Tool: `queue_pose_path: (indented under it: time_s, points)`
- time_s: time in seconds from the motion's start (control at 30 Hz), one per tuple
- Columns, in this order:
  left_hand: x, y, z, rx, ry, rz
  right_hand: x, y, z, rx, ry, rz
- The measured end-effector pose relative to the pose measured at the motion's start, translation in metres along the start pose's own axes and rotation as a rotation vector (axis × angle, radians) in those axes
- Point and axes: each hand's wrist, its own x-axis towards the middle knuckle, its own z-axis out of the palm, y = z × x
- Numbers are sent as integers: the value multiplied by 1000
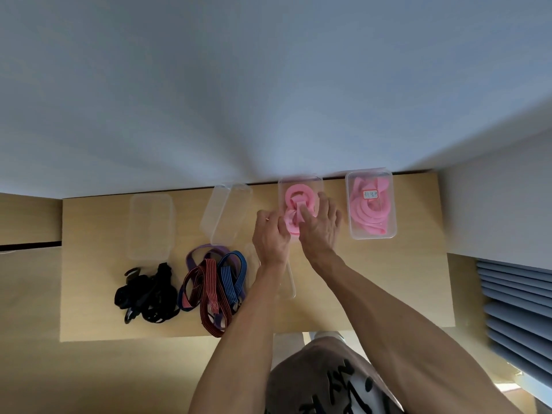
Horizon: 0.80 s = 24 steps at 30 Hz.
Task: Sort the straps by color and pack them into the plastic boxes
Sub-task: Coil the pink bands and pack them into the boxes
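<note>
A coiled pink strap (294,201) lies in a clear plastic box (300,182) at the back of the wooden table. My right hand (318,227) presses down on the strap with its fingers spread. My left hand (270,234) is beside it at the box's left edge, fingers curled around the strap's near end. A second clear box (370,233) to the right holds more pink straps (369,213) under a labelled lid. Black straps (148,294) lie in a heap at the left front. Red, blue and purple striped straps (213,286) lie tangled beside them.
An empty clear box (150,225) stands at the back left, and another empty box (225,216) lies tilted next to it. A clear lid (291,282) lies under my left wrist. The wall runs right behind the table (403,282).
</note>
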Motion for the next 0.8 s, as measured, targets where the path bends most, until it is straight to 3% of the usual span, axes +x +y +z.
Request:
queue_pose_path:
  time_s: [0.1,0.2,0.27,0.57,0.8]
  points:
    - [-10,-5,-6,44,8,-70,3,2,5,-26,-102,46]
    - [-17,-17,-10,306,-305,-134,3,3,6,-26,-117,78]
    - [-23,-25,-11,445,-405,-143,2,1,4,-39,-130,92]
    - [-37,-37,-5,504,-355,-129,-20,-14,2,37,-96,241]
    - [-35,-39,-3,494,-385,-61,-21,-10,-12,187,-61,220]
